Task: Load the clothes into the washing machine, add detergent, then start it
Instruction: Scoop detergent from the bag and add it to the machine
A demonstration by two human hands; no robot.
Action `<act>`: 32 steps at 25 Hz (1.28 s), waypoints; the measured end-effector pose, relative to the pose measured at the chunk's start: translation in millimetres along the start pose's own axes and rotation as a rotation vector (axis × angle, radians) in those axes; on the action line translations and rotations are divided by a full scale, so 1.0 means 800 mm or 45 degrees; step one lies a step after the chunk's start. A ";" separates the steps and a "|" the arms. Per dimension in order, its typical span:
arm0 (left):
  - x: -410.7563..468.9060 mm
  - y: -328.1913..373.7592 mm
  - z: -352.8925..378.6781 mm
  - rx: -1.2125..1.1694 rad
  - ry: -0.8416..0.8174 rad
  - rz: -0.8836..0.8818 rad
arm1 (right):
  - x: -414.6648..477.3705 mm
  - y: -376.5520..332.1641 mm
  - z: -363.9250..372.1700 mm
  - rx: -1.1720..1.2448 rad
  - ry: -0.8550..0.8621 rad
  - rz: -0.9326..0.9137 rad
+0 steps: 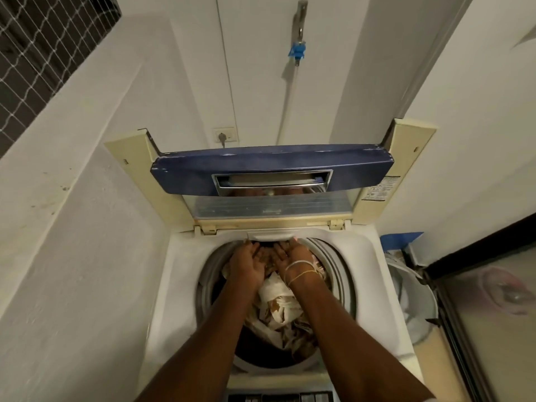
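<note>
While both forearms reach over the white top-loading washing machine [162, 285], the left hand [249, 264] and right hand [293, 261] hover side by side, fingers spread and holding nothing. Crumpled cream-and-brown patterned clothes [278, 303] lie in the drum just below the fingers. Beyond the fingertips the blue-trimmed folding lid [269, 166] stands raised; whether the fingertips touch the rim is unclear.

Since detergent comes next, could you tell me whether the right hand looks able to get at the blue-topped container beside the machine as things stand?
Probably yes: the right hand is open over the drum, and the blue-topped container stands uncovered just right of the washing machine.
</note>
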State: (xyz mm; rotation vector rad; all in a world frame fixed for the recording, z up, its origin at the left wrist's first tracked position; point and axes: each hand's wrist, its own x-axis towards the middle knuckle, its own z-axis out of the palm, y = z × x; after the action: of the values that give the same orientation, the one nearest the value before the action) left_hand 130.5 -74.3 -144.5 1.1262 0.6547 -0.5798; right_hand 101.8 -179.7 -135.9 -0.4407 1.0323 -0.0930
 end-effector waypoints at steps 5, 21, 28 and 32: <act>0.001 0.001 0.025 -0.215 0.008 -0.107 | 0.018 0.000 -0.005 0.026 0.023 -0.023; -0.024 -0.035 0.010 0.094 0.229 0.128 | 0.000 0.027 -0.042 -0.074 -0.037 -0.073; -0.060 -0.037 0.012 0.114 0.272 0.248 | -0.018 0.037 -0.051 -0.043 -0.025 -0.115; -0.077 -0.036 0.010 0.181 0.302 0.288 | -0.029 0.043 -0.066 -0.128 -0.050 -0.147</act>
State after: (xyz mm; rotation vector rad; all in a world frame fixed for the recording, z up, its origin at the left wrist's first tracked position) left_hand 69.8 -85.2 -115.1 1.3955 0.6852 -0.3042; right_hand 40.7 -157.9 -153.5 -0.5912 0.9752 -0.1353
